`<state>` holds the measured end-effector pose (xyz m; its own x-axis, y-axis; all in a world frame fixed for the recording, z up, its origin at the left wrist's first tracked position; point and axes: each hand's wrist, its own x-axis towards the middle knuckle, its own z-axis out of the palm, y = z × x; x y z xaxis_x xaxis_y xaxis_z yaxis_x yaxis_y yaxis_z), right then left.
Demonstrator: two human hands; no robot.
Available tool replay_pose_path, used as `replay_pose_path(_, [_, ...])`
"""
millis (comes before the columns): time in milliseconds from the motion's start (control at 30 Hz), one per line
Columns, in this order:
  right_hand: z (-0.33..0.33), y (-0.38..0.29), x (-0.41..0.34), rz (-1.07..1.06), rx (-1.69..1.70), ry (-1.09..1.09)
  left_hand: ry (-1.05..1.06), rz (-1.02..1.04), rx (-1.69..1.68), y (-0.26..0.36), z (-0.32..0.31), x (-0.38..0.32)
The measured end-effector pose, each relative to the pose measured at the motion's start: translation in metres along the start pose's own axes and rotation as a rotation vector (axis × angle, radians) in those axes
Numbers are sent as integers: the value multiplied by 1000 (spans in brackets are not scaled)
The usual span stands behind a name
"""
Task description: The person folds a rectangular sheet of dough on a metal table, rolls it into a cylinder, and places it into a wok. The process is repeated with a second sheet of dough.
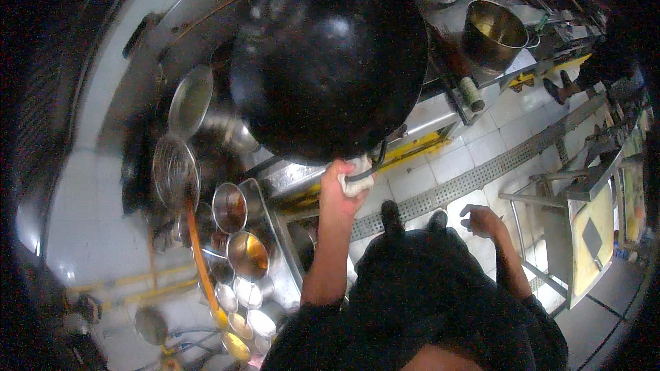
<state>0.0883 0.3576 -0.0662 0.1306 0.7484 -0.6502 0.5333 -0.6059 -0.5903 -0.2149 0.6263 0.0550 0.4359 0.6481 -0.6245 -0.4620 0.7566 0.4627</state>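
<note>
A large black wok (330, 72) fills the upper middle of the view, its dark, shiny surface facing me. My left hand (343, 185) grips its loop handle (381, 157) at the near rim through a folded white cloth (357, 183). Whether the wok rests on the stove or hangs free, I cannot tell. Lower on the right, my right hand (482, 220) hangs beside my legs, holding nothing, with its fingers apart and slightly bent. Below it is the tiled floor.
Left stand a mesh skimmer with a wooden handle (195, 237), a round strainer (191, 103) and several metal seasoning pots (247, 255). A deep pot (495, 36) and a bamboo brush (470, 94) lie right of the wok. A cleaver (592, 239) rests on a cutting board (580, 273). A person's feet (559, 87) show farther right.
</note>
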Motion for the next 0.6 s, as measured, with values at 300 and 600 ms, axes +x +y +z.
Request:
replay_pose_path(300, [3, 19, 3, -78, 63, 56, -227, -215, -76, -27, 22, -4])
replay_pose_path(600, [9, 24, -1, -8, 0, 3, 159, 81, 174, -30, -22, 19])
